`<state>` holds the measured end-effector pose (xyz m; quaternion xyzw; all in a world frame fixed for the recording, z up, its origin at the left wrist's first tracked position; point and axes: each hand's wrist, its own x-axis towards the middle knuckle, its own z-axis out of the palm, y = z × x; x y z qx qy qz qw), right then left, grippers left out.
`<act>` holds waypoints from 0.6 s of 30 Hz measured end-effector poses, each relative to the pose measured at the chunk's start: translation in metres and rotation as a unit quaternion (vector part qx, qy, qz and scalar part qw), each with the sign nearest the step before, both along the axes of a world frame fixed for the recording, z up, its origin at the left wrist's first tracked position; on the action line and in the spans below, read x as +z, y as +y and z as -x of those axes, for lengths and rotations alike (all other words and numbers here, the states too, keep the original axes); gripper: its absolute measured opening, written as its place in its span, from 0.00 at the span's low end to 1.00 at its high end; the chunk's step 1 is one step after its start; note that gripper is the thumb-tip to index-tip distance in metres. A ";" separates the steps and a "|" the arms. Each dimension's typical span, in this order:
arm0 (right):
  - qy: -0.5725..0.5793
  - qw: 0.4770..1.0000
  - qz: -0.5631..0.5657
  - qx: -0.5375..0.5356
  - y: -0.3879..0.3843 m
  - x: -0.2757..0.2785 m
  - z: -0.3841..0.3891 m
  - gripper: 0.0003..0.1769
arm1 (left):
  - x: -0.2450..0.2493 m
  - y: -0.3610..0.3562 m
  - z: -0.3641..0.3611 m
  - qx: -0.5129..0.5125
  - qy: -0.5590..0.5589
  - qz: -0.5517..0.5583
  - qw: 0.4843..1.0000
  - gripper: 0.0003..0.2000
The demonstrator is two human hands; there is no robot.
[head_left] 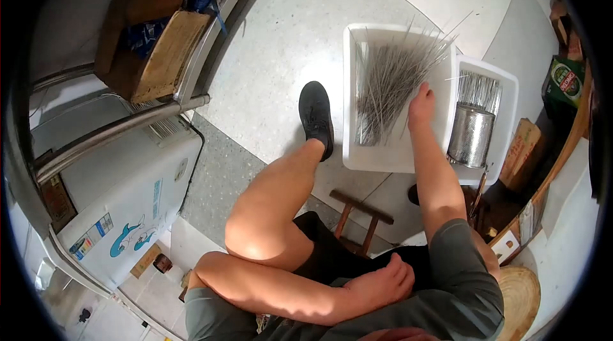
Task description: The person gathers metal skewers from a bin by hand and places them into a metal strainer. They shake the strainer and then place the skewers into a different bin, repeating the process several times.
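My right hand [421,108] reaches into a white plastic bin [389,161], at the right edge of a loose heap of thin metal skewers [389,85]. Its fingers are curled in against the skewers and partly hidden. Many skewers lie at crossed angles, some poking past the bin's far rim. Across my lap rests my left hand [383,285], its fingers loosely curled together with nothing visible in them. To the right stands a second white bin [507,85], holding shiny, neatly aligned skewers [479,90] and a perforated metal cylinder [471,135].
A small wooden stool [361,207] stands in front of my lap. At left are a white appliance [128,213] with dolphin pictures, a metal rail [115,140] and an open cardboard box [169,53]. A green package [565,82] lies at far right.
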<state>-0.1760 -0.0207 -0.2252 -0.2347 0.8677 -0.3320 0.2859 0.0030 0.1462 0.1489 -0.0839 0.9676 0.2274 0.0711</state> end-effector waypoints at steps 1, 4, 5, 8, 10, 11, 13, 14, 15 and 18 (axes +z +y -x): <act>-0.001 1.000 0.012 0.028 0.006 -0.017 -0.006 0.35 | 0.000 -0.003 -0.002 -0.003 0.004 0.001 1.000 0.17; -0.073 0.994 0.053 0.055 -0.007 -0.003 -0.023 0.40 | -0.004 -0.005 -0.003 -0.005 -0.007 0.008 1.000 0.17; -0.111 0.990 0.064 0.053 -0.009 0.007 -0.031 0.41 | -0.005 -0.004 -0.003 -0.006 -0.016 0.008 1.000 0.17; -0.090 0.986 0.101 0.092 -0.022 -0.017 -0.031 0.45 | -0.004 -0.011 -0.007 -0.001 -0.029 0.012 1.000 0.17; -0.012 0.989 0.129 0.076 -0.025 -0.033 -0.037 0.43 | -0.009 -0.003 -0.003 -0.006 -0.048 0.030 0.998 0.17; 0.029 0.987 0.144 0.070 -0.026 -0.039 -0.038 0.42 | -0.013 0.001 0.000 -0.007 -0.057 0.040 0.998 0.17; 0.091 0.988 0.103 0.072 -0.029 -0.042 -0.042 0.42 | -0.007 -0.016 -0.004 0.003 -0.061 0.035 0.997 0.17; 0.121 0.987 0.081 0.073 -0.029 -0.043 -0.045 0.43 | -0.005 -0.022 -0.007 0.008 -0.064 0.032 0.997 0.17; 0.079 0.989 0.094 0.077 -0.032 -0.043 -0.046 0.43 | -0.006 -0.024 -0.009 0.008 -0.065 0.040 0.997 0.18; -0.023 0.989 0.121 0.083 -0.036 -0.031 -0.046 0.42 | -0.008 -0.023 -0.009 0.010 -0.070 0.051 0.996 0.18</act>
